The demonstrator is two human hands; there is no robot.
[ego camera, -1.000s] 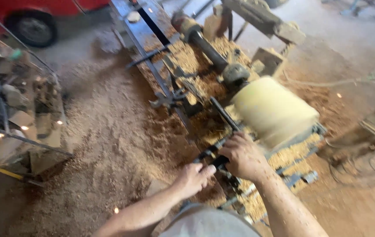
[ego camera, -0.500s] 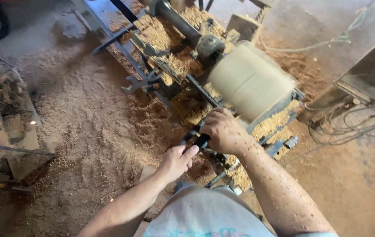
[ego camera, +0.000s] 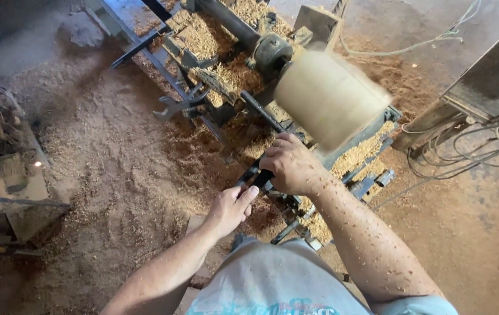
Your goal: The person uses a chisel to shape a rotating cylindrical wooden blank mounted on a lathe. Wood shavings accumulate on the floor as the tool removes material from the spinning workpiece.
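The floor (ego camera: 103,151) is covered with a thick layer of sawdust and wood shavings, densest along the machine.

A wood lathe (ego camera: 214,64) runs diagonally from the upper left to the lower right of the view. Its metal bed rails are packed with shavings.

A pale cylindrical wood blank (ego camera: 328,96) is mounted on the lathe at the right-hand end. Its outline is blurred by motion. A dark round housing (ego camera: 271,51) sits just behind the blank, at the end of a long shaft.

A grey metal cabinet (ego camera: 477,87) stands at the right edge, with a bundle of cables (ego camera: 465,151) lying on the floor beside it.

A rack of scrap wood (ego camera: 4,157) stands at the left edge, well apart from the lathe.

An open-ended wrench (ego camera: 176,105) rests against the lathe bed near its middle.

A long dark turning tool (ego camera: 261,111) extends from the hands up toward the blank; its tip lies beside the blank's lower edge, and contact cannot be confirmed.

The right hand (ego camera: 290,166) is closed over the tool shaft, knuckles up, just below the blank. The forearm is flecked with shavings.

The left hand (ego camera: 231,207) is curled around the black handle end (ego camera: 261,178) of the tool, thumb extended along it, just behind the right hand.
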